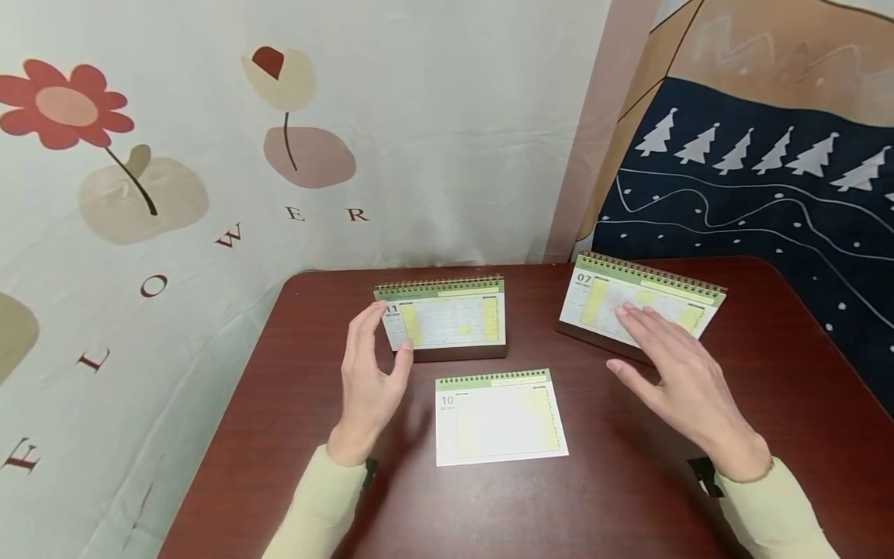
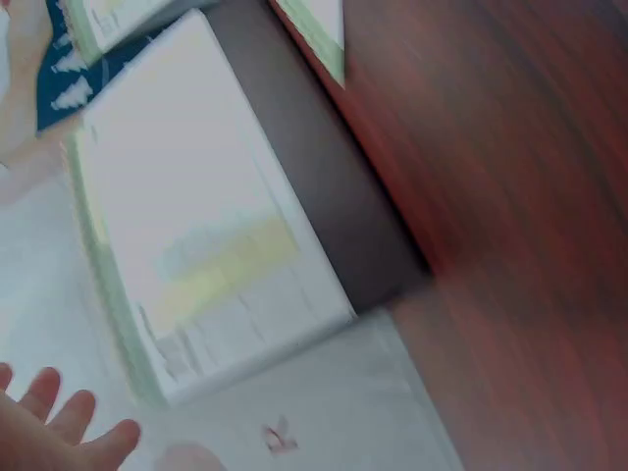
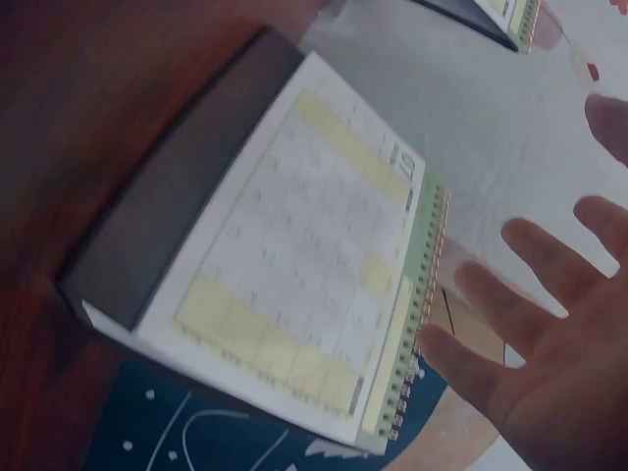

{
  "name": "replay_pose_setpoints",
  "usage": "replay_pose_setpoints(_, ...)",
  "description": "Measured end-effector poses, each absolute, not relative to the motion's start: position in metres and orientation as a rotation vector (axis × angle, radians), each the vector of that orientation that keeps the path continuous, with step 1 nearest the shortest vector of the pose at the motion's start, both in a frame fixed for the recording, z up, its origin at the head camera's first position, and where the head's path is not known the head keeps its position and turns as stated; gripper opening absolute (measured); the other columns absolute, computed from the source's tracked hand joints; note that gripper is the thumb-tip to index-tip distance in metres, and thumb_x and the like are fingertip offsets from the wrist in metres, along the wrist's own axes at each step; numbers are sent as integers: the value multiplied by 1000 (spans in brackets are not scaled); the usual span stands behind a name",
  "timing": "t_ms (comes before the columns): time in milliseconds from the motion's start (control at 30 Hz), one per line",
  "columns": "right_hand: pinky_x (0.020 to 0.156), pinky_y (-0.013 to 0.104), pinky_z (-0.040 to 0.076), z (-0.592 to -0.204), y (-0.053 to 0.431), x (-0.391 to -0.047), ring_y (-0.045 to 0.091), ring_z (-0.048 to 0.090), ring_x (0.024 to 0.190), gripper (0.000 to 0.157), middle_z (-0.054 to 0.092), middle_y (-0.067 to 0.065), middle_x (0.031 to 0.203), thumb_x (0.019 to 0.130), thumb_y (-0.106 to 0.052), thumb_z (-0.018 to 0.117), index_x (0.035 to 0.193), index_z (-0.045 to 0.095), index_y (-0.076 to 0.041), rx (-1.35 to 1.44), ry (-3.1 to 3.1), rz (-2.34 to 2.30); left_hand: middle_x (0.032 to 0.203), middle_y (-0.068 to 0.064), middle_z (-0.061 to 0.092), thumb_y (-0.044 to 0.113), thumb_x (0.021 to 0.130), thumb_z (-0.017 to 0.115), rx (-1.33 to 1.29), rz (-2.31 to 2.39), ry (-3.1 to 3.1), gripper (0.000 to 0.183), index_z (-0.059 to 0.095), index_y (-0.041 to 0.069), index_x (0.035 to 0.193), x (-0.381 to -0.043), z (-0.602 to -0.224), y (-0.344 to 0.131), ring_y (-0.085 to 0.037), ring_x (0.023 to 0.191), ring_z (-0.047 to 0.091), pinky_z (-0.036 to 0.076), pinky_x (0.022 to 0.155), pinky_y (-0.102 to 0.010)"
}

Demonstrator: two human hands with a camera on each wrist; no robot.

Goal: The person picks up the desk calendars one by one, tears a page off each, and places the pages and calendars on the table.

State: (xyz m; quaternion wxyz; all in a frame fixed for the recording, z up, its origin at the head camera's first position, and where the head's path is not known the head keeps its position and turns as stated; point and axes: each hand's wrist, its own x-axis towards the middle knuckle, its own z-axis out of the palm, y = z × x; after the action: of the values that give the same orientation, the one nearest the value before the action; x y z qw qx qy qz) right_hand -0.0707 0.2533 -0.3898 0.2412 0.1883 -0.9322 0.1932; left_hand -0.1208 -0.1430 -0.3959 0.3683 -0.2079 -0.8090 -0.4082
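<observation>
Two spiral desk calendars stand on the table. The one showing 11 [image 1: 454,322] is at the back middle, the one showing 07 [image 1: 608,303] at the back right, turned at an angle. A loose calendar page marked 10 [image 1: 506,423] lies flat in front of them. My left hand [image 1: 370,373] is beside the left edge of the 11 calendar, thumb and fingers spread apart, holding nothing. In front of the 07 calendar hovers my right hand [image 1: 680,373], its fingers extended; the right wrist view shows those fingers [image 3: 530,324] spread and apart from the calendar's spiral.
The dark red wooden table [image 1: 293,404] has rounded back corners. A pale cloth with printed flowers and letters [image 1: 447,140] hangs behind it. To the right hangs a dark blue cloth with white trees [image 1: 754,186].
</observation>
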Motion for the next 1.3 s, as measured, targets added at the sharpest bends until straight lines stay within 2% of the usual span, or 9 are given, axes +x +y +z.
replay_pose_setpoints(100,110,45,30,-386,259,-72,31,42,132,72,47,7,145,83,-37,72,147,44,-18,473,-2461,528,130,-21,53,5,81,63,-658,-1082,-1953,53,50,-7,131,-117,-392,-125,-37,121,49,37,105,-41)
replay_pose_setpoints(200,111,44,30,-382,266,-72,31,44,131,63,48,8,144,89,-44,63,144,48,-16,416,-2364,553,128,-23,53,6,82,61,-755,-1090,-1908,50,50,-10,128,-112,-389,-106,-40,120,49,37,106,-43)
replay_pose_setpoints(300,111,42,30,-381,273,-72,31,44,131,59,49,8,143,93,-48,56,139,54,-12,340,-2275,596,127,-22,54,9,83,60,-819,-1094,-1908,47,51,-9,126,-108,-387,-88,-36,120,51,38,105,-42)
replay_pose_setpoints(400,111,42,29,-381,281,-74,31,43,133,56,50,8,143,92,-44,58,136,57,-10,254,-2220,625,127,-20,54,10,84,61,-872,-1099,-1927,47,52,-7,127,-106,-386,-72,-32,120,52,40,103,-41)
replay_pose_setpoints(600,113,44,25,-387,296,-80,31,36,137,54,46,11,145,88,-29,66,137,55,-9,121,-2235,631,131,-15,52,13,83,64,-949,-1063,-1993,51,51,0,131,-104,-388,-45,-27,124,50,42,101,-39)
replay_pose_setpoints(833,113,48,23,-394,308,-87,33,32,139,55,39,9,150,91,-26,64,142,50,-12,-16,-2280,657,142,-9,46,24,86,63,-993,-988,-2154,56,48,9,137,-104,-392,-17,-23,132,43,39,103,-38)
replay_pose_setpoints(967,109,55,27,-396,312,-90,34,35,137,53,37,6,152,93,-26,61,144,48,-16,-94,-2312,687,146,-4,41,29,88,61,-1000,-990,-2259,56,47,11,139,-106,-395,-1,-20,134,39,39,103,-38)
replay_pose_setpoints(1100,97,64,34,-396,315,-93,34,40,134,52,38,4,152,94,-27,59,145,47,-17,-148,-2329,729,148,-2,38,33,90,58,-994,-1082,-2380,57,44,13,142,-109,-397,14,-15,133,39,41,101,-35)
replay_pose_setpoints(1300,93,61,37,-394,319,-97,33,47,128,51,41,3,150,96,-28,55,146,45,-22,-227,-2360,846,147,5,37,39,92,57,-901,-1286,-2577,60,39,19,145,-118,-401,32,-10,128,43,42,98,-33)
